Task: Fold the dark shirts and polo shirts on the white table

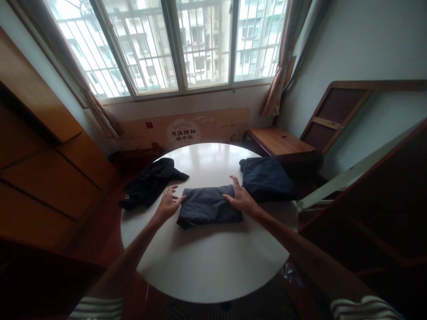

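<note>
A folded dark grey-blue garment point(211, 208) lies in the middle of the round white table point(213, 262); its exact kind cannot be made out. At its left end is my left hand point(169, 203), fingers spread, the thumb at the cloth's edge. My right hand point(240, 199) is at the other end, fingers apart, with the thumb over the top of the cloth. Neither hand is closed around it. Left of my left hand lies a crumpled black garment point(151, 181). Beyond my right hand rests a folded navy garment point(268, 178).
Barred windows point(200, 44) with tied curtains point(275, 91) are behind the table. A wooden bench point(283, 141) stands at the back right, near a leaning wooden frame point(333, 115). Wooden cabinets point(43, 178) line the left side. A poster point(187, 129) hangs below the window.
</note>
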`<state>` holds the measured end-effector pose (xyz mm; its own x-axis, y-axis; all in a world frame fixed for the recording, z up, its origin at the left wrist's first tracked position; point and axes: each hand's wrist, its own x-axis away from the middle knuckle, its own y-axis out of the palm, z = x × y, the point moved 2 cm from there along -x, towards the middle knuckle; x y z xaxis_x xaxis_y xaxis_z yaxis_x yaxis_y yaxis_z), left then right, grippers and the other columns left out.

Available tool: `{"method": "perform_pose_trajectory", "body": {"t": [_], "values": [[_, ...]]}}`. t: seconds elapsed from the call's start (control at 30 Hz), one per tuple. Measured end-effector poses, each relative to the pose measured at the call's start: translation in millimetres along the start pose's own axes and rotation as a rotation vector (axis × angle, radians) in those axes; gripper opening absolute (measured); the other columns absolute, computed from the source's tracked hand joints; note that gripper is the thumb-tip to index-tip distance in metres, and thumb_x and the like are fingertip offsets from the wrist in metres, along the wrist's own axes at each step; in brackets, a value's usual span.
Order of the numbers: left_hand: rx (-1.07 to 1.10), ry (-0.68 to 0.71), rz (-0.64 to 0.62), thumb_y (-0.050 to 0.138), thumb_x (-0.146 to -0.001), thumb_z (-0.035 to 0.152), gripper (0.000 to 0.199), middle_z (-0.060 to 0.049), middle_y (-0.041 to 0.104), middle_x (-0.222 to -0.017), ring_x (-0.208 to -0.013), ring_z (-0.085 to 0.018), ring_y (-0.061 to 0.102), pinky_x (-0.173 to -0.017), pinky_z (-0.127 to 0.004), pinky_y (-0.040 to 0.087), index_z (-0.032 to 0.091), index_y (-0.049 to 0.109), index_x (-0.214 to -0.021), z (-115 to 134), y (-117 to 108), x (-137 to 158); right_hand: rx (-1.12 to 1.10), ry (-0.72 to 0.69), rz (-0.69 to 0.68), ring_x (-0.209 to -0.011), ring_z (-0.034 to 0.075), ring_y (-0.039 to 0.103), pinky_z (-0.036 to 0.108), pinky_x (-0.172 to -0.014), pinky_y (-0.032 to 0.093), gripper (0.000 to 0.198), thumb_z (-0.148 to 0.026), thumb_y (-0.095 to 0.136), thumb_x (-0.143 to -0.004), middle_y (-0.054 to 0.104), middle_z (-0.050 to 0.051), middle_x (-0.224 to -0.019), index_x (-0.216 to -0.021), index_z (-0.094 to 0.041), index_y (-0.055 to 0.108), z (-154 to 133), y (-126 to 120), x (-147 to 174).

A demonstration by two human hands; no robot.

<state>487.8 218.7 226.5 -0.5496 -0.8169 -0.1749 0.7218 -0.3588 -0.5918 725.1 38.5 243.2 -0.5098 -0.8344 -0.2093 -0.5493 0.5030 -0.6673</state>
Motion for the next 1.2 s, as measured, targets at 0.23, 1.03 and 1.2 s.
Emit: {"method": "perform_pose_trajectory", "body": {"t": [0.23,1.03,1.2], "values": [[-0.619,0.603,-0.214,0.032,-0.099,0.028,0.051,-0.018,0.042,-0.150,-0.144,-0.029,0.031,-0.117,-0.054,0.023,0.013,0.037,-0.148,32,54,21,0.529,-0.457,-0.146,-0.133,0.031,0.043,0.047,-0.113,0.027,0.049,-0.037,0.034,-0.101,0.050,0.015,-0.145,-0.144,-0.016,0.047,-43,52,5],[-0.037,0.225,-0.545,0.078,-0.064,0.045,0.038,0.001,0.061,-0.070,-0.063,-0.015,0.058,-0.055,-0.023,0.044,0.016,0.062,-0.080,16,-8,-58,0.575,-0.221,-0.820,-0.089,0.022,0.067,0.022,-0.064,0.046,0.046,-0.031,0.078,-0.072,0.071,0.009,-0.107,-0.113,-0.013,0.066,-51,-30,-76],[-0.147,0.666,-0.071,0.065,-0.081,0.023,0.019,-0.003,0.065,-0.090,-0.076,-0.014,0.061,-0.069,-0.026,0.049,0.017,0.056,-0.098,60,-43,-32,0.561,-0.565,-0.316,-0.089,0.023,0.067,0.027,-0.070,0.047,0.040,-0.017,0.053,-0.091,0.071,0.013,-0.107,-0.131,-0.017,0.056,-68,-56,-46]]}}
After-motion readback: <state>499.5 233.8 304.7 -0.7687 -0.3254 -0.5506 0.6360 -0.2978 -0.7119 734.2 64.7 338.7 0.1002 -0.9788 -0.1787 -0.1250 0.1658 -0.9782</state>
